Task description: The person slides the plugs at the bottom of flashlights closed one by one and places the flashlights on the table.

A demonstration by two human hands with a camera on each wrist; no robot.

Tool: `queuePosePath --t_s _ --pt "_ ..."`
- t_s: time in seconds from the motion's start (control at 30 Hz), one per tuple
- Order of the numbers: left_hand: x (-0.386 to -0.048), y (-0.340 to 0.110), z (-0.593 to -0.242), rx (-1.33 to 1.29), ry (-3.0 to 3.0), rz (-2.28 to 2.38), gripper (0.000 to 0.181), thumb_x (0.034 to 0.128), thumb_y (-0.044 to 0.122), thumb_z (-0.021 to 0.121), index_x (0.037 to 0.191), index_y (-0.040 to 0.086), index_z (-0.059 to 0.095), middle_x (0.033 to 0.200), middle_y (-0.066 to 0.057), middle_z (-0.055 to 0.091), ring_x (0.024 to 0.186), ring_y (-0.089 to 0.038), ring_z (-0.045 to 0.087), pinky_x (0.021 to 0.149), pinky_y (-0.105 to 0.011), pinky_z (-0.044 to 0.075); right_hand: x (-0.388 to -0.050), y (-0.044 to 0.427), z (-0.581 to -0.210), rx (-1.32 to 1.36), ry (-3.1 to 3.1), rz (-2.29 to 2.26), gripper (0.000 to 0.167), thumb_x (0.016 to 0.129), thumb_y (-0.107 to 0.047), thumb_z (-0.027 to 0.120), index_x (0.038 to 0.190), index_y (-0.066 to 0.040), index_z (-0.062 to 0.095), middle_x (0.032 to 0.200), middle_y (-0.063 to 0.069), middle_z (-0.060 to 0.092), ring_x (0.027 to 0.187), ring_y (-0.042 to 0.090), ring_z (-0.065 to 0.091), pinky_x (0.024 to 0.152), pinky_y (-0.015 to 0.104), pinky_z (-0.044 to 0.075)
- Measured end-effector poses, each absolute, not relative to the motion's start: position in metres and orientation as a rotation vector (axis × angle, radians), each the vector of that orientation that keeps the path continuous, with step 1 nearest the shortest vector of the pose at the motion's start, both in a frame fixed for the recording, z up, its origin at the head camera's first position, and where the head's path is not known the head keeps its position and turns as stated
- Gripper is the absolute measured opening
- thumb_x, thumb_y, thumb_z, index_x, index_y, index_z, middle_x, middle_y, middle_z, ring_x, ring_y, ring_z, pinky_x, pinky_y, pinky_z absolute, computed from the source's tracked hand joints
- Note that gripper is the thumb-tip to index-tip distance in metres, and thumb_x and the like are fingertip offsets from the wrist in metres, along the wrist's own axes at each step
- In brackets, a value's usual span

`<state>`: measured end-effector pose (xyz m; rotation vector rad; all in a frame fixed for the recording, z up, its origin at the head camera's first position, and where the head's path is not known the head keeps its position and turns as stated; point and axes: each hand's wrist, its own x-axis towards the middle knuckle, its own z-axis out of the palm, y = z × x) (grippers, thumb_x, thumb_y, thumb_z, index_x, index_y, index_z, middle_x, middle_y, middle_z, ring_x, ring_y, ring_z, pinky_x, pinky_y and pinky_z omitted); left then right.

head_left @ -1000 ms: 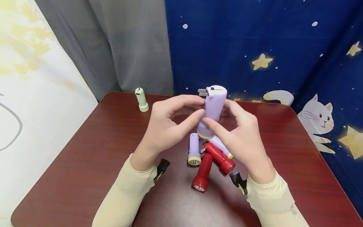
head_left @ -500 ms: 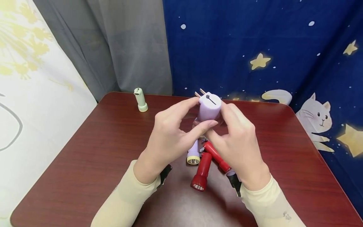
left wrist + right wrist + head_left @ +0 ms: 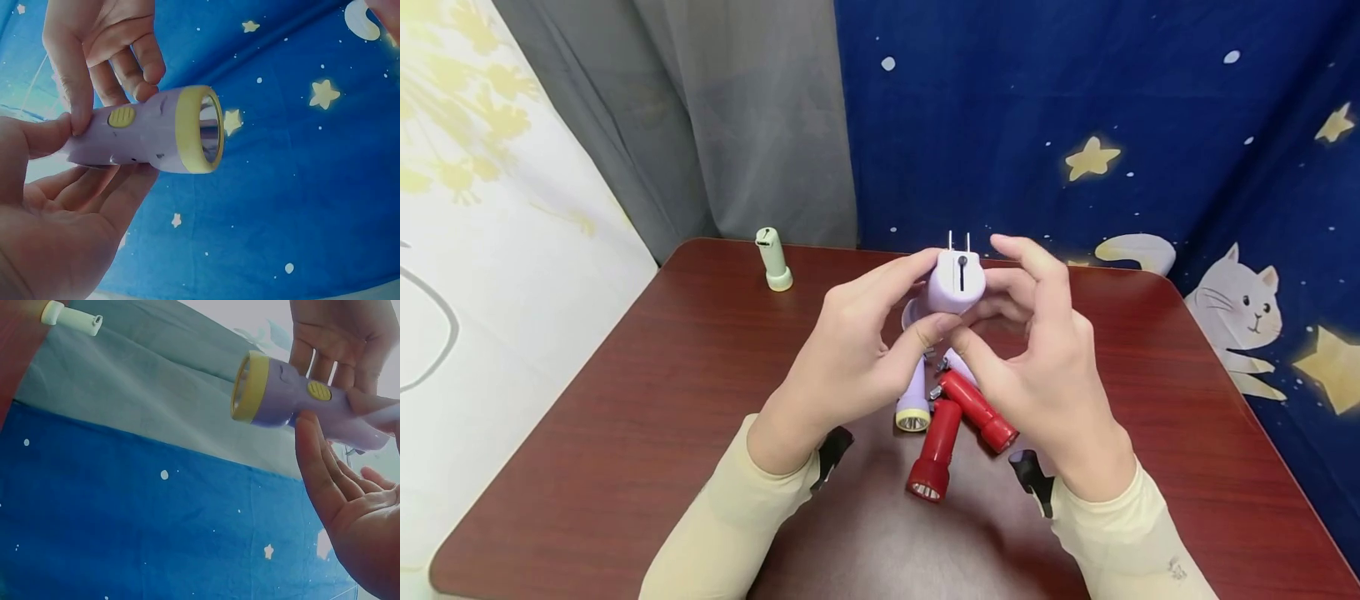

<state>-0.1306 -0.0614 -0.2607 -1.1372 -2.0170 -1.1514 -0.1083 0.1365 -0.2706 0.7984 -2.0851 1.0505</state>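
A light purple flashlight [image 3: 951,293] with two metal prongs is held above the table between both hands. The left hand [image 3: 850,354] grips one side, thumb in front. On the other side the right hand [image 3: 1037,367] has its thumb and some fingers against the body, index finger raised. The yellow-rimmed lens and yellow switch of this flashlight [image 3: 139,136] show in the left wrist view, between the left hand [image 3: 69,231] and right hand [image 3: 106,37]. In the right wrist view, the flashlight [image 3: 284,394] lies between the right hand [image 3: 362,519] and left hand [image 3: 344,331].
Below the hands on the brown table [image 3: 625,417] lie two red flashlights [image 3: 934,450] [image 3: 981,408] and two purple flashlights [image 3: 914,396] [image 3: 958,364]. A pale green flashlight [image 3: 773,260] stands at the back left. Curtains hang behind.
The held flashlight has tipped and turned, its prongs swinging from the left to point away from the body. The right index finger has lifted off it.
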Motion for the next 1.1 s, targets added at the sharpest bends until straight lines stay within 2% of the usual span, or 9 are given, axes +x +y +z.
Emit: queuePosePath --t_s 0.07,0.13,0.23,0.5,0.57,0.67,0.77,0.87,1.1 --pt "-0.1308 -0.0609 -0.2604 -1.137 -2.019 -1.155 0.047 0.095 0.008 0.078 0.138 -0.006 0.063 0.129 -0.016 0.074 0.113 -0.021 0.074 0.1 -0.033 0.061 -0.1089 0.1373 -0.271 0.817 -2.079 1.059 0.078 0.084 0.008 0.083 0.149 0.002 0.041 0.119 0.018 0.075 0.097 0.021 0.077 0.098 0.014 0.056" --pt "-0.1313 -0.0607 -0.2606 -1.135 -2.024 -1.149 0.047 0.0945 0.008 0.079 0.137 -0.005 0.064 0.127 -0.016 0.075 0.11 -0.02 0.074 0.097 -0.032 0.062 -0.1092 0.1379 -0.271 0.839 -2.078 1.044 0.074 0.084 0.008 0.082 0.147 0.002 0.044 0.119 0.019 0.074 0.098 0.021 0.077 0.098 0.014 0.057" --pt "-0.1325 -0.0612 -0.2614 -1.135 -2.034 -1.151 0.048 0.0931 0.008 0.081 0.136 -0.005 0.065 0.126 -0.016 0.076 0.108 -0.02 0.074 0.093 -0.03 0.063 -0.1086 0.1389 -0.2708 0.857 -2.102 1.013 0.068 0.086 0.005 0.081 0.145 0.001 0.047 0.12 0.018 0.073 0.101 0.019 0.077 0.098 0.014 0.057" --pt "-0.1338 -0.0613 -0.2609 -1.161 -2.023 -1.29 0.048 0.0888 0.003 0.085 0.132 -0.006 0.067 0.119 -0.016 0.078 0.107 -0.021 0.077 0.097 -0.03 0.063 -0.1056 0.1396 -0.2681 0.84 -2.169 0.978 0.065 0.088 0.0 0.082 0.144 -0.003 0.05 0.118 0.013 0.071 0.099 0.015 0.078 0.095 0.016 0.058" --pt "-0.1334 -0.06 -0.2606 -1.167 -2.02 -1.311 0.046 0.0883 0.005 0.085 0.13 -0.005 0.068 0.117 -0.014 0.078 0.101 -0.018 0.077 0.091 -0.027 0.064 -0.1054 0.1404 -0.2686 0.835 -2.177 0.963 0.064 0.088 0.0 0.081 0.144 -0.004 0.05 0.118 0.013 0.071 0.099 0.015 0.078 0.095 0.017 0.059" --pt "-0.1334 -0.0593 -0.2609 -1.165 -2.027 -1.307 0.044 0.0885 0.007 0.086 0.128 -0.003 0.07 0.114 -0.011 0.079 0.091 -0.014 0.073 0.075 -0.023 0.063 -0.1059 0.141 -0.2701 0.83 -2.181 0.929 0.065 0.087 0.002 0.081 0.143 -0.004 0.05 0.119 0.013 0.071 0.1 0.017 0.078 0.094 0.02 0.06" --pt "-0.1337 -0.0603 -0.2612 -1.156 -2.044 -1.285 0.043 0.0885 0.009 0.086 0.127 -0.002 0.07 0.114 -0.01 0.078 0.087 -0.012 0.07 0.066 -0.026 0.06 -0.1064 0.1407 -0.271 0.83 -2.182 0.908 0.065 0.086 0.002 0.081 0.143 -0.004 0.05 0.12 0.014 0.072 0.1 0.018 0.078 0.092 0.024 0.061" --pt "-0.1346 -0.0608 -0.2614 -1.15 -2.068 -1.291 0.044 0.0887 0.01 0.086 0.128 -0.001 0.07 0.114 -0.01 0.078 0.089 -0.012 0.072 0.07 -0.027 0.063 -0.1069 0.1401 -0.2715 0.817 -2.188 0.885 0.063 0.087 0.0 0.08 0.143 -0.004 0.05 0.119 0.014 0.072 0.101 0.018 0.078 0.092 0.027 0.063" --pt "-0.1367 -0.0595 -0.2611 -1.131 -2.118 -1.297 0.045 0.0886 0.013 0.088 0.128 0.0 0.07 0.115 -0.01 0.079 0.096 -0.012 0.076 0.09 -0.025 0.064 -0.1083 0.1379 -0.2741 0.778 -2.184 0.834 0.062 0.086 0.001 0.079 0.142 -0.004 0.052 0.12 0.013 0.074 0.104 0.023 0.077 0.095 0.038 0.063"
